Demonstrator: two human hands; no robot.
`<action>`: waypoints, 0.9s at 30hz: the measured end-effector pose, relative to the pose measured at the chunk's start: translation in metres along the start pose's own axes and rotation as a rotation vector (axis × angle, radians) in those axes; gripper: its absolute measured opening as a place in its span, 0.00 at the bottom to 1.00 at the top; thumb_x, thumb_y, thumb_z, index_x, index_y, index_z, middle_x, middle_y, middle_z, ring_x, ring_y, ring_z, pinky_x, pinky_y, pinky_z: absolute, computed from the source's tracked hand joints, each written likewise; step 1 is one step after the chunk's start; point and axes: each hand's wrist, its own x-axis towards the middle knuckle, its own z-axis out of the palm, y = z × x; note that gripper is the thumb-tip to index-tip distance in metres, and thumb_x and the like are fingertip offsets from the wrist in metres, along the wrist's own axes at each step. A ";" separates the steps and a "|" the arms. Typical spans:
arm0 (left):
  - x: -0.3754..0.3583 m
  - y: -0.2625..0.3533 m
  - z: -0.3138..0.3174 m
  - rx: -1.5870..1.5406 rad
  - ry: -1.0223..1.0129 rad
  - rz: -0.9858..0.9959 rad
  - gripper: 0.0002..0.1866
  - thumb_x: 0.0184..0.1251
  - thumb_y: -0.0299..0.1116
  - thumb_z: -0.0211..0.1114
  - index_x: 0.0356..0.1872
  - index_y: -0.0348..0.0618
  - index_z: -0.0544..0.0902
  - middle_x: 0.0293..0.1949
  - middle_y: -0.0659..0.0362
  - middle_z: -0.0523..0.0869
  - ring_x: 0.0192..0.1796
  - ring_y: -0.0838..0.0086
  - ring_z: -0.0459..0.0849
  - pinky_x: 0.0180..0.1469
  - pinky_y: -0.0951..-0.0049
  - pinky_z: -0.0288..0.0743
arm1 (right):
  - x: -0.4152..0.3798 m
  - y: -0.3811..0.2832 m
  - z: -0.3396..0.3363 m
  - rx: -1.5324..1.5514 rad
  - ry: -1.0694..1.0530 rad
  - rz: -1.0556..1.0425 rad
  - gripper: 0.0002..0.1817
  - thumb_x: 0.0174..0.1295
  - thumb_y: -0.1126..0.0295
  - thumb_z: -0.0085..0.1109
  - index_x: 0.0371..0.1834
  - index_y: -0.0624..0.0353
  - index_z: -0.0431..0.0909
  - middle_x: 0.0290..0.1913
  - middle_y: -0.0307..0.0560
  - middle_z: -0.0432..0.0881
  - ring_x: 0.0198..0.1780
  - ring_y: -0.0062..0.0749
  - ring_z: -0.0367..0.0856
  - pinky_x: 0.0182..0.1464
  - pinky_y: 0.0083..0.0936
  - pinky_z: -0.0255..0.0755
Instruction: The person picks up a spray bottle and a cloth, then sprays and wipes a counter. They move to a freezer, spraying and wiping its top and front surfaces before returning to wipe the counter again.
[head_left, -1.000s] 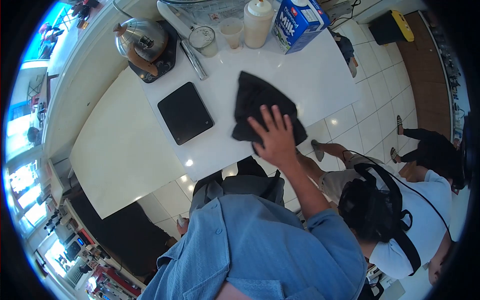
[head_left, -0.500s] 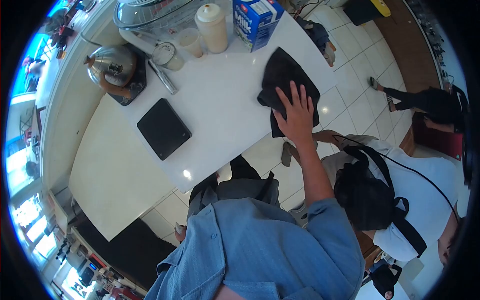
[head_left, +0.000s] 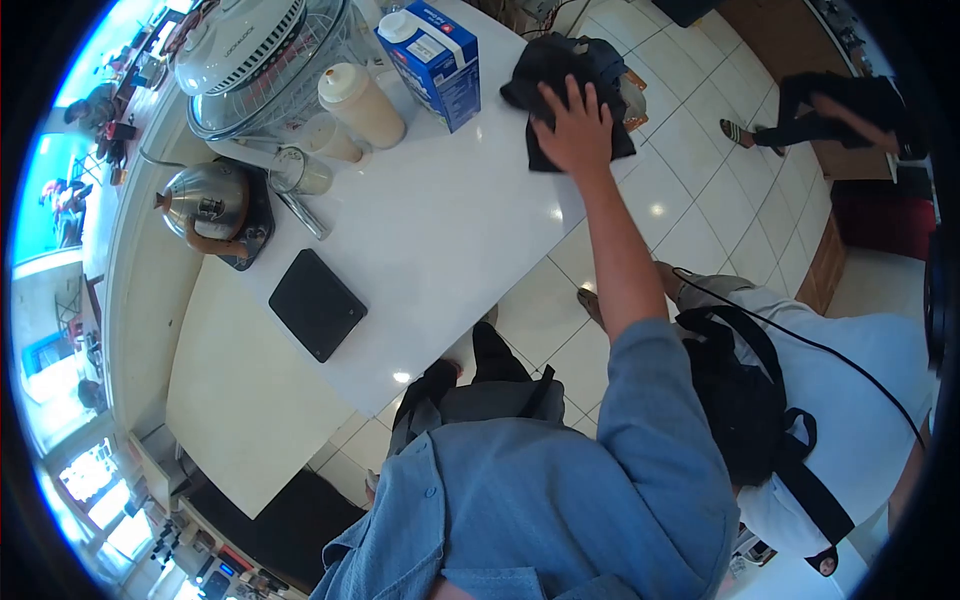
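Observation:
My right hand (head_left: 578, 135) lies flat with spread fingers on a black cloth (head_left: 535, 72), pressing it against the far right end of the white tabletop (head_left: 450, 220). Part of the cloth reaches the table's edge. Left of it stands a blue milk carton (head_left: 435, 70) with a white cap. Only a sliver of my left hand (head_left: 371, 486) shows beside my shirt at the lower left; its fingers are hidden.
A flat black device (head_left: 318, 305) lies near the front left. Behind it are a steel kettle (head_left: 207, 205) on its base, a glass jar (head_left: 305, 172), a plastic cup (head_left: 332, 137), and a squeeze bottle (head_left: 362, 105). A person in a white shirt (head_left: 850, 390) stands close on my right.
My right hand has pushed the black cloth away from me, toward the table's far right corner. My view has shifted, showing more of the milk carton.

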 end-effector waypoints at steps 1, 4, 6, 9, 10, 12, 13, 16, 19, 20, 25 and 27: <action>0.004 0.002 0.001 0.001 -0.007 0.006 0.11 0.54 0.30 0.70 0.39 0.43 0.81 0.31 0.58 0.84 0.31 0.69 0.81 0.37 0.65 0.77 | 0.010 0.006 0.003 0.000 -0.007 0.046 0.31 0.65 0.47 0.56 0.73 0.30 0.69 0.79 0.47 0.60 0.79 0.53 0.54 0.76 0.56 0.50; 0.015 0.006 0.003 -0.005 -0.029 0.028 0.11 0.54 0.30 0.70 0.39 0.43 0.81 0.31 0.59 0.84 0.32 0.69 0.82 0.37 0.65 0.77 | 0.002 0.016 -0.002 -0.017 0.007 0.109 0.31 0.65 0.48 0.57 0.74 0.30 0.68 0.79 0.48 0.61 0.79 0.53 0.56 0.75 0.57 0.51; 0.025 0.007 0.005 -0.017 -0.046 0.038 0.11 0.54 0.30 0.70 0.39 0.43 0.81 0.31 0.59 0.84 0.32 0.69 0.82 0.38 0.65 0.77 | -0.027 0.013 -0.009 -0.056 0.050 0.100 0.32 0.65 0.49 0.57 0.74 0.31 0.68 0.79 0.49 0.61 0.79 0.53 0.57 0.75 0.57 0.52; 0.039 0.005 0.005 -0.027 -0.075 0.057 0.12 0.54 0.30 0.70 0.39 0.43 0.81 0.31 0.59 0.84 0.32 0.70 0.82 0.38 0.65 0.78 | -0.083 -0.009 -0.029 -0.062 -0.021 0.051 0.33 0.65 0.49 0.58 0.75 0.30 0.65 0.79 0.48 0.59 0.79 0.52 0.56 0.74 0.57 0.54; 0.044 0.007 0.005 -0.024 -0.085 0.069 0.12 0.54 0.30 0.70 0.39 0.43 0.81 0.31 0.59 0.84 0.32 0.70 0.82 0.38 0.65 0.78 | -0.101 -0.019 -0.036 -0.059 -0.059 0.035 0.33 0.65 0.49 0.57 0.76 0.29 0.64 0.80 0.47 0.59 0.79 0.52 0.56 0.75 0.57 0.53; 0.054 0.010 0.008 -0.024 -0.103 0.079 0.12 0.54 0.30 0.70 0.39 0.43 0.81 0.31 0.59 0.84 0.32 0.70 0.82 0.38 0.65 0.78 | -0.125 -0.043 -0.048 -0.036 -0.097 -0.009 0.33 0.65 0.51 0.58 0.76 0.28 0.64 0.80 0.46 0.58 0.80 0.51 0.55 0.75 0.57 0.53; 0.056 0.013 0.011 -0.028 -0.107 0.080 0.12 0.54 0.30 0.70 0.40 0.43 0.81 0.31 0.59 0.84 0.32 0.70 0.82 0.38 0.65 0.78 | -0.125 -0.048 -0.050 -0.027 -0.120 -0.038 0.34 0.65 0.51 0.59 0.76 0.28 0.64 0.80 0.46 0.58 0.80 0.51 0.55 0.75 0.57 0.53; 0.059 0.020 0.022 -0.028 -0.119 0.071 0.12 0.54 0.30 0.70 0.40 0.43 0.81 0.31 0.59 0.84 0.32 0.70 0.82 0.38 0.65 0.78 | -0.108 -0.045 -0.043 0.019 -0.057 -0.083 0.32 0.63 0.53 0.62 0.73 0.30 0.69 0.79 0.48 0.61 0.79 0.51 0.56 0.75 0.58 0.53; 0.054 0.038 0.040 -0.020 -0.114 0.055 0.12 0.54 0.30 0.70 0.40 0.43 0.81 0.31 0.59 0.84 0.32 0.70 0.82 0.38 0.65 0.78 | -0.066 -0.034 -0.032 0.029 -0.058 -0.103 0.31 0.63 0.53 0.62 0.72 0.30 0.70 0.78 0.47 0.61 0.79 0.49 0.56 0.75 0.57 0.54; 0.050 0.043 0.044 -0.016 -0.112 0.041 0.12 0.54 0.30 0.70 0.40 0.43 0.81 0.31 0.59 0.84 0.32 0.70 0.82 0.38 0.65 0.78 | -0.048 -0.031 -0.025 0.035 -0.053 -0.116 0.31 0.63 0.53 0.62 0.72 0.31 0.70 0.78 0.47 0.61 0.79 0.49 0.56 0.75 0.57 0.53; 0.022 0.078 0.079 -0.004 -0.066 -0.031 0.12 0.55 0.30 0.70 0.40 0.43 0.81 0.31 0.59 0.84 0.32 0.70 0.82 0.38 0.65 0.79 | 0.043 -0.023 0.001 0.080 -0.074 -0.227 0.33 0.63 0.53 0.61 0.74 0.28 0.67 0.79 0.44 0.60 0.80 0.47 0.55 0.76 0.56 0.52; 0.010 0.093 0.089 -0.004 -0.049 -0.058 0.12 0.55 0.30 0.70 0.40 0.43 0.81 0.31 0.59 0.84 0.32 0.70 0.82 0.39 0.65 0.79 | 0.073 -0.026 0.008 0.098 -0.089 -0.279 0.33 0.63 0.53 0.61 0.74 0.28 0.67 0.79 0.44 0.60 0.80 0.47 0.55 0.76 0.56 0.52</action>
